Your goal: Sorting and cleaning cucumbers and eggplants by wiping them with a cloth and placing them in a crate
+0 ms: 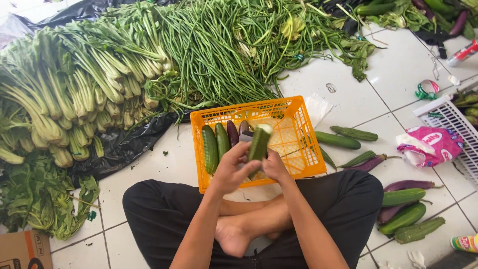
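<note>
Fingers of the left hand (230, 171) and right hand (273, 167) were wrapped around a cut cucumber (259, 143), holding it just above the orange basket (294, 107), where two whole cucumbers (215, 147) and two eggplants (237, 131) lay inside.

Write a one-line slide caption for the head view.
Seated cross-legged on white tiles, a person's left hand and right hand hold a cut cucumber over an orange basket.

head-worn view, steeply down, close over lap
</note>
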